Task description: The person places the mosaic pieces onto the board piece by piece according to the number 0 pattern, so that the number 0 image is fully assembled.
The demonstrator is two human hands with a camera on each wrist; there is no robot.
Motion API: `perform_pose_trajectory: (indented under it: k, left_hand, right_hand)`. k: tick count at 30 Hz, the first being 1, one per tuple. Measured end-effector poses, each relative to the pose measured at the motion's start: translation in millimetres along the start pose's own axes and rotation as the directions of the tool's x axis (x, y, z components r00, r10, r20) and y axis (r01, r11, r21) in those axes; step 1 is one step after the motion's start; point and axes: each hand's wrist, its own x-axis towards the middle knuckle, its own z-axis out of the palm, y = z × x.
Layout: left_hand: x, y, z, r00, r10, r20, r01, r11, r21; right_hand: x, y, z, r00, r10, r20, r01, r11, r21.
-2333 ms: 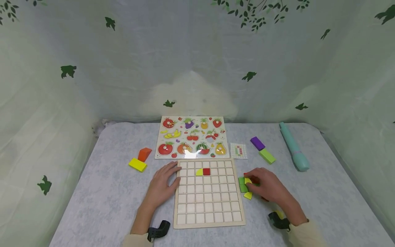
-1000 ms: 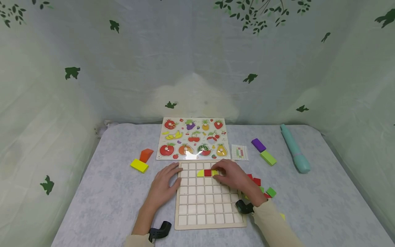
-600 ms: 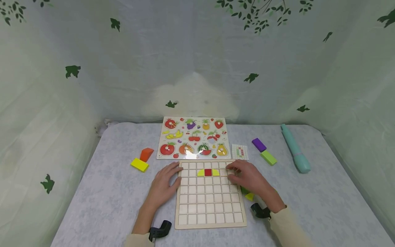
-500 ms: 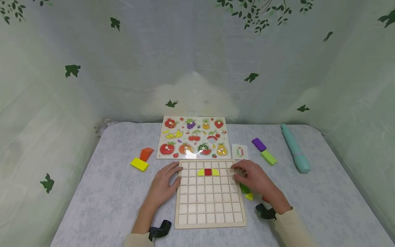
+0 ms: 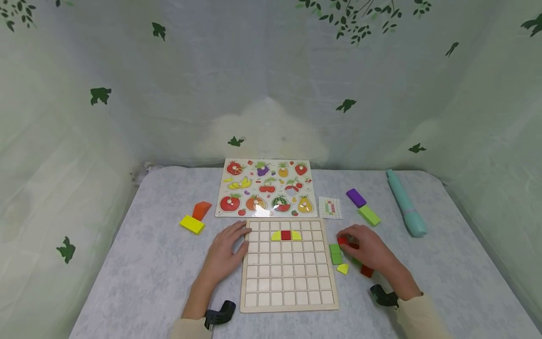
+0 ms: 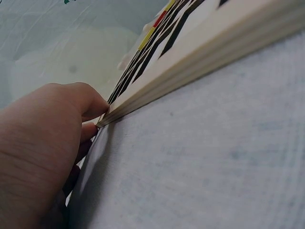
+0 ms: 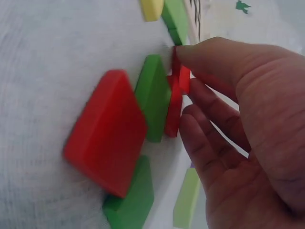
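My left hand (image 5: 224,249) rests along the left edge of a wooden grid board (image 5: 279,285), fingers fairly straight, thumb on the rim in the left wrist view. Near the board's top, a red square (image 5: 285,235) sits between two yellow quarter-round pieces, left (image 5: 276,236) and right (image 5: 296,235). Right of the board, my right hand (image 5: 370,247) pinches a red block (image 5: 342,240) between thumb and fingers, among loose pieces. Around it lie green blocks (image 5: 336,254), a yellow piece (image 5: 342,269) and another red block (image 7: 107,133), large in the right wrist view.
A fruit puzzle board (image 5: 264,188) lies behind the grid, with a small pattern card (image 5: 330,208) beside it. Purple (image 5: 356,197) and light green (image 5: 369,216) blocks and a teal cylindrical case (image 5: 404,202) are at right. Orange (image 5: 201,210) and yellow (image 5: 192,224) blocks lie left.
My right hand set a yellow piece to the right of the red square, let it go, and moved right to the loose pieces and a red block. My left hand stayed on the board's edge.
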Motion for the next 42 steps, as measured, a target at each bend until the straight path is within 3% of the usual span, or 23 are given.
perform_pose_trajectory:
  k: [10, 17, 28, 32, 42]
  left_hand:
    - [-0.9, -0.1, -0.2, 1.0, 0.014, -0.013, -0.014, 1.0, 0.001]
    - [-0.9, 0.8, -1.2, 1.0, -0.006, 0.015, 0.006, 1.0, -0.004]
    - [-0.6, 1.8, -2.1, 1.0, 0.0, 0.005, 0.0, 1.0, -0.011]
    - [-0.6, 1.4, -1.1, 1.0, -0.003, 0.008, 0.003, 1.0, -0.007]
    - [-1.0, 1.3, -1.4, 1.0, 0.0, 0.0, 0.0, 1.0, 0.003]
  right_hand:
    - [3, -3, 2, 1.0, 0.017, -0.005, -0.017, 1.0, -0.01]
    - [12, -26, 10, 1.0, -0.005, 0.0, 0.005, 1.0, 0.005]
    - [29, -64, 32, 0.996, -0.089, 0.031, 0.086, 0.993, 0.084]
    - [33, -74, 39, 0.994, -0.087, 0.059, 0.08, 0.991, 0.107]
    - [37, -85, 50, 0.993, -0.078, 0.088, 0.074, 0.996, 0.053]
